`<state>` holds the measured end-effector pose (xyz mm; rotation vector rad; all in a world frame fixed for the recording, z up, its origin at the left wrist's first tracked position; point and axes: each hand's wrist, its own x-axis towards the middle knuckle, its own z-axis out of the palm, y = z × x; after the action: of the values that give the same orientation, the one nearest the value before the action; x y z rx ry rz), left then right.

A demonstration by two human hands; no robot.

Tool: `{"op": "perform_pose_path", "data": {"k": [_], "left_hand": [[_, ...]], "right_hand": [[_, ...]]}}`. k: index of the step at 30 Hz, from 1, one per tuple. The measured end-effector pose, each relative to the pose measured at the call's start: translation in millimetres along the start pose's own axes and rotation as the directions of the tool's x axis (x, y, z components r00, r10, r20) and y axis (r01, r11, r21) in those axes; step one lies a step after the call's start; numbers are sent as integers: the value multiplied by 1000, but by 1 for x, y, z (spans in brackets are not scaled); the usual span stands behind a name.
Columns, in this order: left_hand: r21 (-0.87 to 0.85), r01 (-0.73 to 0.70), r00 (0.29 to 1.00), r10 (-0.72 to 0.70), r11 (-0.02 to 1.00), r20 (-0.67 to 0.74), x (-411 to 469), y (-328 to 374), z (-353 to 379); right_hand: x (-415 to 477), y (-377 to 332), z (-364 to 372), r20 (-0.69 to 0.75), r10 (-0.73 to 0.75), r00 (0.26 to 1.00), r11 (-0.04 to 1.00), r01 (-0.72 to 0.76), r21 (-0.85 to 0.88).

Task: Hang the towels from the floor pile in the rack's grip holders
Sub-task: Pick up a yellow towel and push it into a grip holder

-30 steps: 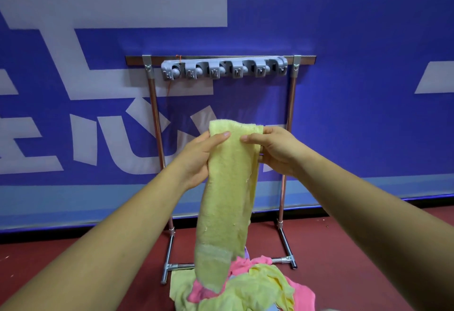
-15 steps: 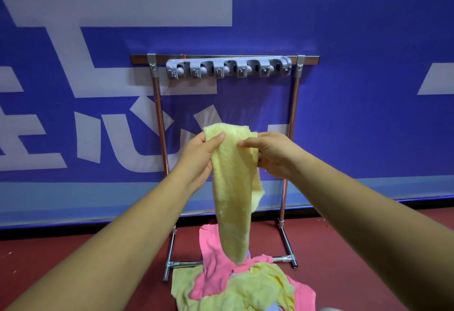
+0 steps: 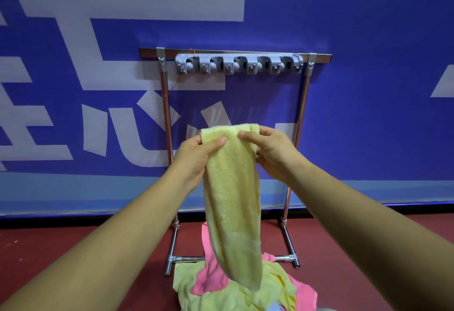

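The pile of towels [image 3: 194, 293] lies nearest, on the red floor [image 3: 61, 249] between the rack's front feet: yellow and pink cloth crumpled together, with a bit of pale blue at its near edge. Above it both arms reach forward. The left hand [image 3: 194, 160] and the right hand [image 3: 272, 153] each pinch the top of a yellow towel [image 3: 233, 200], thumbs pressed on its near face just below the upper edge, the other fingers curled behind the cloth and mostly hidden. The two thumbs lie close together, with a narrow strip of towel between them. The towel is pale yellow terry, folded or bunched into a long narrow band that hangs straight down; its lower end seems to hang just above the pile, though contact is hard to judge. Farther off stands the rack [image 3: 167, 114], two upright poles with open space between them. Its grey strip of grip holders [image 3: 238, 64] sits across the top bar, well above the hands, in front of a blue wall [image 3: 368, 89].
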<state>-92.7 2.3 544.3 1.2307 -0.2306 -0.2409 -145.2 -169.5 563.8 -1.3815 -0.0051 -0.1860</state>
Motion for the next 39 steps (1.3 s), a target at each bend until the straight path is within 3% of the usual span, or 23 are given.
{"op": "perform_pose_path", "data": {"k": [3, 6, 8, 10, 12, 13, 14, 16, 18, 21, 25, 29, 34, 39], "left_hand": [[-3, -5, 999, 5, 1000, 37, 4, -2, 4], [132, -1, 993, -14, 991, 118, 7, -1, 8], [239, -9, 991, -23, 971, 130, 12, 2, 8], [304, -11, 989, -34, 953, 142, 18, 11, 6], [370, -2, 979, -74, 929, 190, 23, 24, 2], [409, 9, 971, -106, 913, 214, 26, 32, 0], [449, 18, 962, -138, 893, 237, 30, 38, -2], [540, 10, 943, -188, 842, 276, 35, 51, -3], [608, -22, 921, -221, 794, 321, 39, 64, -2], [627, -35, 887, -265, 778, 379, 44, 84, 0], [710, -85, 863, -304, 699, 403, 52, 102, -4], [745, -110, 876, -291, 658, 386, 60, 105, -17], [715, -48, 845, -354, 697, 402, 70, 101, -38], [597, -25, 863, -285, 802, 418, 88, 106, -58]], "right_hand": [[4, 4, -5, 83, -10, 997, 1000, 9, 8], [8, 7, -11, 68, -4, 998, 1000, 5, -18], [9, 7, -15, 50, 16, 999, 984, -7, -177], [10, -6, -21, 31, 49, 998, 854, -26, -519], [15, -24, -27, -7, 39, 999, 600, -29, -799], [18, -34, -28, -12, -20, 1000, 491, -1, -871], [24, -41, -28, -5, -91, 996, 449, 37, -893], [33, -52, -25, 88, -132, 987, 580, 149, -801], [41, -54, -16, 286, -45, 957, 773, 215, -597], [54, -49, -5, 448, 49, 893, 899, 156, -409], [67, -46, 5, 491, 100, 866, 858, 175, -483], [77, -46, 9, 411, 90, 907, 801, 180, -572], [89, -47, 11, 414, 72, 907, 909, 112, -402], [116, -43, 16, 413, 106, 905, 893, 96, -440]]}}
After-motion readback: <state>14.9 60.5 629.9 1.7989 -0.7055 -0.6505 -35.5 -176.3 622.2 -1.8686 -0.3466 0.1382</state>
